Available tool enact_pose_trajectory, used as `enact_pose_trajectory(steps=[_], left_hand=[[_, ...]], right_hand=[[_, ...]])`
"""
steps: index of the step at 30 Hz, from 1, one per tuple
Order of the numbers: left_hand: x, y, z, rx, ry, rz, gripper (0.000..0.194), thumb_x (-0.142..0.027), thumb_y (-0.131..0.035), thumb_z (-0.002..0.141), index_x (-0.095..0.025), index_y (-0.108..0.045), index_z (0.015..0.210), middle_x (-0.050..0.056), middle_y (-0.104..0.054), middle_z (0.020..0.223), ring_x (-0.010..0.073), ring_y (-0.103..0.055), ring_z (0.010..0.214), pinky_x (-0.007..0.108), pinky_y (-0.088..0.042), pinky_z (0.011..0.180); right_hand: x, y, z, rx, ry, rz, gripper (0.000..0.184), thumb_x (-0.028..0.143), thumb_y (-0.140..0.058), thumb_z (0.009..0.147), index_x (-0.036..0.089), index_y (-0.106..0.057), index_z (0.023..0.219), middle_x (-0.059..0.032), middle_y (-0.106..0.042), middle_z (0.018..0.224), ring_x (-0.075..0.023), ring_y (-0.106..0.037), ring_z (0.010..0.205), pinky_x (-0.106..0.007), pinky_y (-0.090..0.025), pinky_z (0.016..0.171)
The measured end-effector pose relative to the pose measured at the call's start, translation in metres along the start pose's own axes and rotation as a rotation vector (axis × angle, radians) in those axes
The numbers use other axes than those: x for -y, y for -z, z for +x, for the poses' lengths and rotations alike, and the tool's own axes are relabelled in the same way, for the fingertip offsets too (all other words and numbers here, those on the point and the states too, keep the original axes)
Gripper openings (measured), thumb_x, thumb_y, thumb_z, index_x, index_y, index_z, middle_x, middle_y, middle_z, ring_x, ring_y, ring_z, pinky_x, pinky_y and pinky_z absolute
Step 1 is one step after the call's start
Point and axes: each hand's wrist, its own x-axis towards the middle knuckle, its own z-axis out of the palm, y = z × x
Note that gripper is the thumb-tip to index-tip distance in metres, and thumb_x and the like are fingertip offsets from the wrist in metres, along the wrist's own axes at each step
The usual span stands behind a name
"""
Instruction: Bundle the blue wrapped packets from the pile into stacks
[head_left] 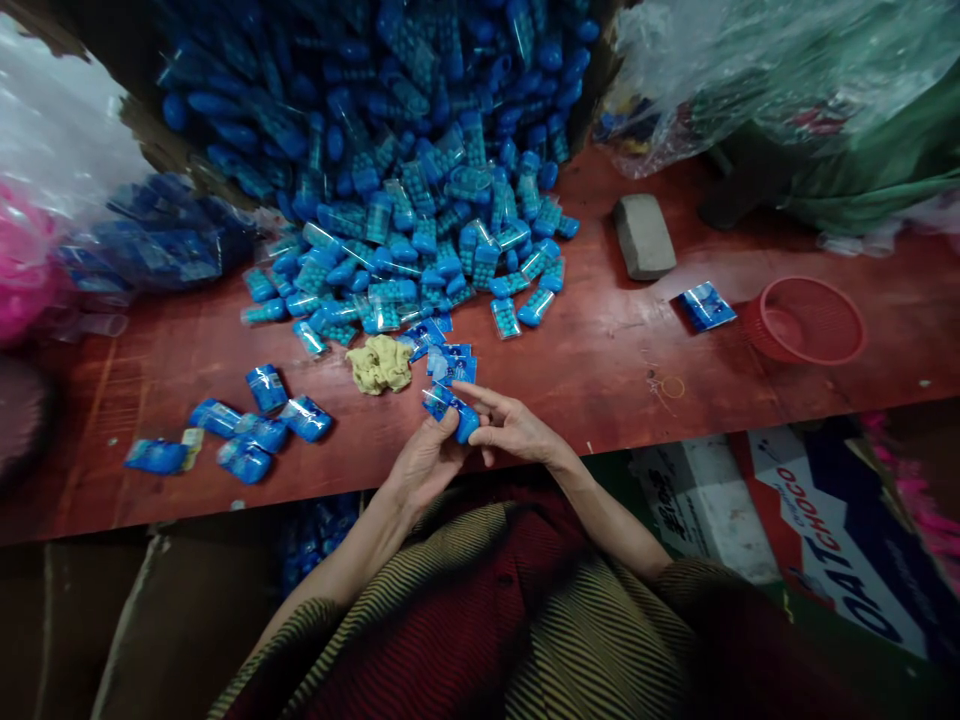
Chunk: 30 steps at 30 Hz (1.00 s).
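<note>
My left hand (431, 458) is closed on a small blue-capped container (466, 423) near the table's front edge, its thumb pressed on top. From the other side my right hand (517, 428) grips the same container between thumb and lower fingers, its index finger stretched over it. A blue printed piece shows at the container's left end; whether it is attached, I cannot tell. Just beyond lie blue printed cards (459, 362) and a lump of yellowish putty-like material (380, 364). A heap of clear containers with blue caps and blue beads (420, 240) spreads behind them.
Several blue wrapped packs (259, 432) lie at the left. Towards the right are a grey block (643, 237), a stack of blue cards (705, 306) and a red plastic basket (862, 325). Plastic bags (847, 90) crowd the back right. Printed cartons (817, 540) stand below the table edge.
</note>
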Motion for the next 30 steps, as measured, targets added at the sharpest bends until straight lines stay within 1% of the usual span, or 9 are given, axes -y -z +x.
enact_pose_trajectory(steps=[4, 8, 12, 14, 17, 21, 24, 28, 30], left_hand=[[0.002, -0.003, -0.003, 0.015, -0.057, 0.010, 0.024, -0.033, -0.072, 0.072, -0.012, -0.066, 0.084, 0.005, -0.067, 0.078, 0.0146, -0.061, 0.068, 0.032, -0.054, 0.073], [-0.002, -0.002, -0.006, 0.068, -0.067, 0.022, 0.023, -0.024, -0.070, 0.074, -0.015, -0.065, 0.094, 0.006, -0.069, 0.087, 0.0168, -0.063, 0.074, 0.031, -0.053, 0.069], [-0.001, -0.002, -0.006, 0.061, -0.075, 0.032, 0.022, -0.024, -0.072, 0.072, -0.014, -0.066, 0.091, 0.006, -0.070, 0.086, 0.0175, -0.063, 0.074, 0.031, -0.053, 0.068], [0.002, -0.003, -0.005, 0.054, -0.085, 0.039, 0.023, -0.028, -0.074, 0.070, -0.013, -0.067, 0.086, 0.006, -0.069, 0.083, 0.0166, -0.062, 0.069, 0.030, -0.053, 0.063], [0.009, -0.005, -0.005, 0.042, -0.114, 0.029, 0.026, -0.034, -0.075, 0.068, -0.013, -0.067, 0.080, 0.004, -0.068, 0.079, 0.0148, -0.060, 0.063, 0.027, -0.051, 0.056], [0.010, -0.006, -0.007, 0.038, -0.118, 0.033, 0.027, -0.036, -0.074, 0.069, -0.013, -0.067, 0.082, 0.005, -0.068, 0.078, 0.0149, -0.061, 0.064, 0.028, -0.052, 0.059], [0.005, -0.003, -0.008, 0.055, -0.109, 0.040, 0.027, -0.032, -0.073, 0.070, -0.013, -0.068, 0.088, 0.007, -0.070, 0.082, 0.0162, -0.062, 0.066, 0.030, -0.053, 0.062], [0.001, 0.004, -0.007, 0.079, -0.075, 0.050, 0.025, -0.026, -0.073, 0.070, -0.012, -0.069, 0.090, 0.009, -0.072, 0.089, 0.0185, -0.064, 0.072, 0.033, -0.053, 0.070], [0.002, 0.007, -0.007, 0.069, -0.065, 0.050, 0.023, -0.025, -0.073, 0.071, -0.013, -0.069, 0.090, 0.009, -0.072, 0.087, 0.0199, -0.065, 0.077, 0.034, -0.052, 0.074]], right_hand=[[0.000, 0.000, -0.001, -0.033, 0.025, -0.012, 0.059, 0.019, -0.061, 0.080, 0.031, -0.042, 0.135, 0.0107, -0.046, 0.064, -0.0040, -0.056, 0.045, -0.019, -0.048, 0.050], [-0.003, 0.001, 0.000, -0.019, 0.035, 0.003, 0.064, 0.018, -0.059, 0.080, 0.031, -0.037, 0.138, 0.0089, -0.055, 0.069, -0.0044, -0.056, 0.046, -0.019, -0.049, 0.050], [-0.001, 0.000, 0.000, -0.032, 0.040, -0.044, 0.064, 0.019, -0.061, 0.080, 0.031, -0.038, 0.138, 0.0045, -0.064, 0.083, -0.0041, -0.055, 0.046, -0.019, -0.049, 0.049], [0.000, -0.003, -0.001, -0.052, 0.039, -0.065, 0.061, 0.021, -0.061, 0.080, 0.029, -0.041, 0.137, 0.0057, -0.063, 0.076, -0.0049, -0.055, 0.044, -0.020, -0.049, 0.049], [0.001, -0.007, -0.003, -0.095, 0.043, -0.080, 0.057, 0.023, -0.062, 0.080, 0.027, -0.044, 0.135, 0.0103, -0.054, 0.057, -0.0063, -0.053, 0.041, -0.020, -0.049, 0.048], [-0.003, -0.010, -0.002, -0.147, 0.079, -0.102, 0.055, 0.025, -0.064, 0.080, 0.027, -0.048, 0.132, 0.0110, -0.052, 0.054, -0.0064, -0.053, 0.041, -0.020, -0.049, 0.049], [-0.005, -0.008, 0.000, -0.107, 0.086, -0.027, 0.057, 0.025, -0.067, 0.077, 0.027, -0.048, 0.131, 0.0086, -0.058, 0.064, -0.0056, -0.054, 0.043, -0.020, -0.049, 0.048], [-0.004, -0.003, 0.001, 0.005, 0.050, 0.059, 0.061, 0.027, -0.066, 0.077, 0.026, -0.044, 0.134, 0.0005, -0.065, 0.095, -0.0045, -0.057, 0.048, -0.021, -0.049, 0.051], [-0.003, -0.003, 0.002, 0.030, 0.041, 0.051, 0.057, 0.032, -0.060, 0.082, 0.024, -0.042, 0.135, 0.0001, -0.066, 0.090, -0.0052, -0.057, 0.049, -0.021, -0.048, 0.051]])
